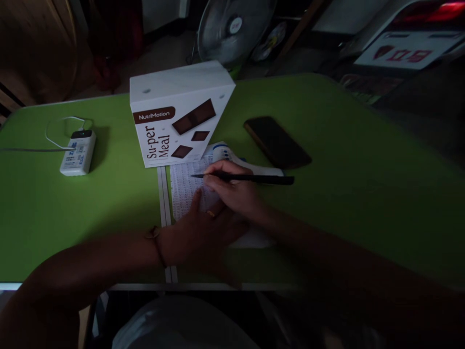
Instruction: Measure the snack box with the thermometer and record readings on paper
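Right hand [236, 189] grasps a black pen [271, 180], tip at the paper [183, 194] — contact unclear. Left hand [203, 228], spread and unclenched, presumably braces the paper between white box [178, 114] and the desk's [363, 194] near edge.

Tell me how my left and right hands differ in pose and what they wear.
The left hand lies spread, partly over the paper; the right hand is curled around a black pen. The left hand wears a ring, with a bracelet at its wrist; neither shows on the right hand. Both are at the paper.
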`<state>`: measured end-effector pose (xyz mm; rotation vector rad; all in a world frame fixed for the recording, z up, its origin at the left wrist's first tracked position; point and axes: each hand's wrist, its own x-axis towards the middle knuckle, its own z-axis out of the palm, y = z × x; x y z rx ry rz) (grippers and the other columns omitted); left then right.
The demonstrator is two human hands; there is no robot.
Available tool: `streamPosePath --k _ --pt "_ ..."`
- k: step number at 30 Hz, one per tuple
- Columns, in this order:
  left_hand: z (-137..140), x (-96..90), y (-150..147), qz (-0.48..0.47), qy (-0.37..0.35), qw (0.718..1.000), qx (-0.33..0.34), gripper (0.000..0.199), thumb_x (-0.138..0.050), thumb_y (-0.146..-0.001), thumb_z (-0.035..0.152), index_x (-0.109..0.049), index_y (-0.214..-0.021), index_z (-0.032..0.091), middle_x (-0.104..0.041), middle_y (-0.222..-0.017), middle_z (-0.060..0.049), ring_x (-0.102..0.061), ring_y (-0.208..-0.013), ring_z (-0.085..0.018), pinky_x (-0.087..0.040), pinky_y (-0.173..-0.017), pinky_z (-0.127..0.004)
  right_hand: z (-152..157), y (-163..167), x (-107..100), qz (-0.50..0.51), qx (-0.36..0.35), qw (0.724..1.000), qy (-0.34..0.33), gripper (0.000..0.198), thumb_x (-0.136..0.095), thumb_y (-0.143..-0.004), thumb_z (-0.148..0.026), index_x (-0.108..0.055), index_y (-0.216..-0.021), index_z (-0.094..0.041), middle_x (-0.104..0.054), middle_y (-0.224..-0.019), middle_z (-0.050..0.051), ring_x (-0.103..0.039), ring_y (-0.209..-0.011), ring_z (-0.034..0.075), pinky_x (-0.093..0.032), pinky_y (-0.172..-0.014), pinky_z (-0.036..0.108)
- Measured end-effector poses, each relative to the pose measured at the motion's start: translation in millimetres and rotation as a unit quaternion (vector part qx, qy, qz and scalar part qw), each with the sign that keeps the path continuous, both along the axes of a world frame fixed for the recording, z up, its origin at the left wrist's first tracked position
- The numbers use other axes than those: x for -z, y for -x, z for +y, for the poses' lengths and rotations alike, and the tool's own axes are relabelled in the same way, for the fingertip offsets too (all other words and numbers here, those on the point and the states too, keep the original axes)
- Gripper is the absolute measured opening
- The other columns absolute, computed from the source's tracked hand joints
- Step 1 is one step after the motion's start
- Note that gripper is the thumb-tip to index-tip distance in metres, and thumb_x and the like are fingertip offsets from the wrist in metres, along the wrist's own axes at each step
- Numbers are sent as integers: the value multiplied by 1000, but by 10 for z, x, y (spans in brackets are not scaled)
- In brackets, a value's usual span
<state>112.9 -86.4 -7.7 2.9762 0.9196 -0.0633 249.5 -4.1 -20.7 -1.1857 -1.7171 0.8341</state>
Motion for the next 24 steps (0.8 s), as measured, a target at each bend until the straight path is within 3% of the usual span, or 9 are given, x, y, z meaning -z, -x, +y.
streamPosePath --k 15,24 --pt "-6 -33 18 -10 -11 1000 -2 81 -50 -100 65 -35 -163 16 -36 -170 -18 -28 -158 -42 -21 -125 -74 -10 6 -10 -27 -5 1000 -9 11 -59 -78 -26 -69 -77 -28 -79 -81 2 -73 -79 23 -59 -74 38" --pt "-4 -2 23 -21 -30 999 5 82 -50 -99 65 -37 -162 14 -39 -168 -19 -32 -155 -45 -24 -122 -77 -6 -17 -29 -43 -11 999 -10 10 -59 -78 -24 -67 -76 -29 -75 -75 0 -71 -74 22 -57 -67 36"
